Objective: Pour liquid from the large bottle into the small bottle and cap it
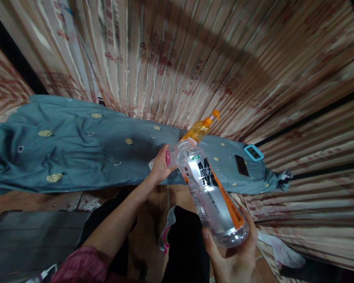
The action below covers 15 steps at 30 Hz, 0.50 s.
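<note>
A large clear plastic bottle (pixel 214 196) with a silver, black and orange label lies tilted across the middle of the view, its base toward me. My right hand (pixel 234 251) is wrapped round its lower end. My left hand (pixel 161 167) is closed at the neck end, on a small clear plastic object (pixel 175 152) with a pink part. Whether this piece touches the bottle's mouth I cannot tell. Just beyond the bottle's top stands an amber pump bottle (pixel 197 131) with an orange pump head, partly hidden by the large bottle.
A long surface draped in a blue-green patterned cloth (pixel 76 145) runs across the view. On its right side lie a dark phone (pixel 242 165) and a blue-rimmed device (pixel 253 152). Striped, printed curtains (pixel 171 59) hang behind. A grey box-like surface (pixel 32 243) is at lower left.
</note>
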Motion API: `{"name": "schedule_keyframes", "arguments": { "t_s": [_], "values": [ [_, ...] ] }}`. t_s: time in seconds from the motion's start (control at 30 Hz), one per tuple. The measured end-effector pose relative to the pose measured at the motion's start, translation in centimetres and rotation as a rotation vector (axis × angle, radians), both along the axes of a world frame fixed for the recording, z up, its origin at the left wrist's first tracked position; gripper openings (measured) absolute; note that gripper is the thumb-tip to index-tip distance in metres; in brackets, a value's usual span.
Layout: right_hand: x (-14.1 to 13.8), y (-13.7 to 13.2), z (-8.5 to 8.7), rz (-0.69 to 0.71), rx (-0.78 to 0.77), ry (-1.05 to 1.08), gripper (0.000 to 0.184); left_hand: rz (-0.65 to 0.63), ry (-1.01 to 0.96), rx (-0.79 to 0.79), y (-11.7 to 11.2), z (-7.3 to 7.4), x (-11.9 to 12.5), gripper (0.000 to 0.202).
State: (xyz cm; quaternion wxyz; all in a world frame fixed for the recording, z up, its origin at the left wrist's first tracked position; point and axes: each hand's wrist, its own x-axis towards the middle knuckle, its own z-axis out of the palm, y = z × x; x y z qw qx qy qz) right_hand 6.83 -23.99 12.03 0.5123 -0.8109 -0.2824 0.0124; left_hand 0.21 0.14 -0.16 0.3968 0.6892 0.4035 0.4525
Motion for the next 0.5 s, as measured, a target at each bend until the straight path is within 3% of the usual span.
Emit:
{"name": "schedule_keyframes", "arguments": {
  "t_s": [0.5],
  "values": [
    [0.03,0.10,0.15,0.003,-0.015,-0.040,0.113,-0.029,0.004,0.002,0.04,0.01,-0.12,0.087]
  ]
}}
